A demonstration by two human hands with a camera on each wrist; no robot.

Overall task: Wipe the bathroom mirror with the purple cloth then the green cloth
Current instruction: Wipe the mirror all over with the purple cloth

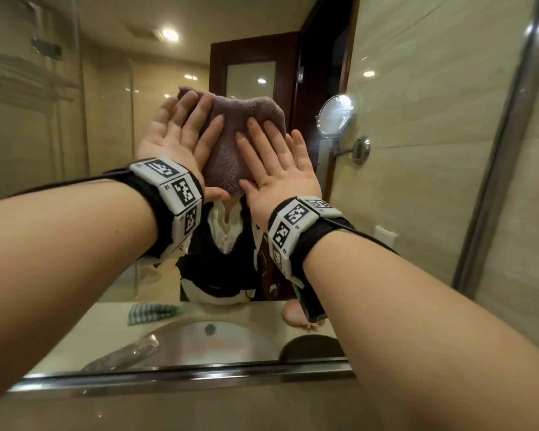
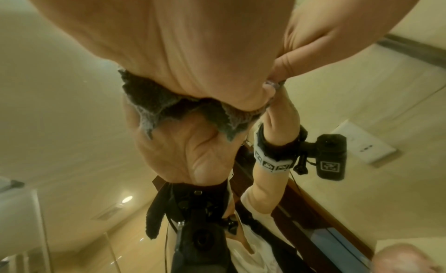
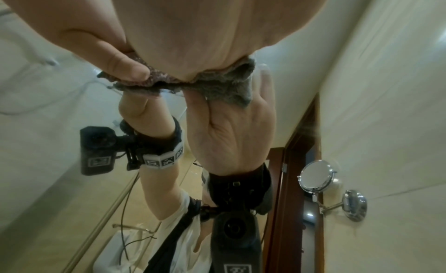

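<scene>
Both hands are up against the bathroom mirror (image 1: 112, 126), pressing the purple cloth (image 1: 231, 144) flat to the glass at about head height.

Left hand (image 1: 171, 132) — fingers straight and spread, laid over the cloth's left side and top corner; palm on the glass. From the left wrist view the cloth (image 2: 154, 103) shows dark and bunched under the heel of that hand (image 2: 169, 38), with its mirror image just below.

Right hand (image 1: 277, 163) — fingers straight and slightly fanned, covering the cloth's right half. In the right wrist view the thumb (image 3: 115, 61) presses down on the cloth's edge (image 3: 217, 88); the hand (image 3: 205, 28) lies flat, not gripping.

Each wrist carries a black strap with white coded tags; a cable runs from each.

The green cloth (image 1: 150, 312) appears only as a reflection, lying on the counter (image 1: 84, 337) left of the sink (image 1: 218, 340). It is apart from both hands.

A round shaving mirror (image 1: 336, 115) on a chrome arm is fixed to the tiled wall (image 1: 433, 119) at right. A dark wooden door (image 1: 249, 70) and ceiling lights show in the reflection.
</scene>
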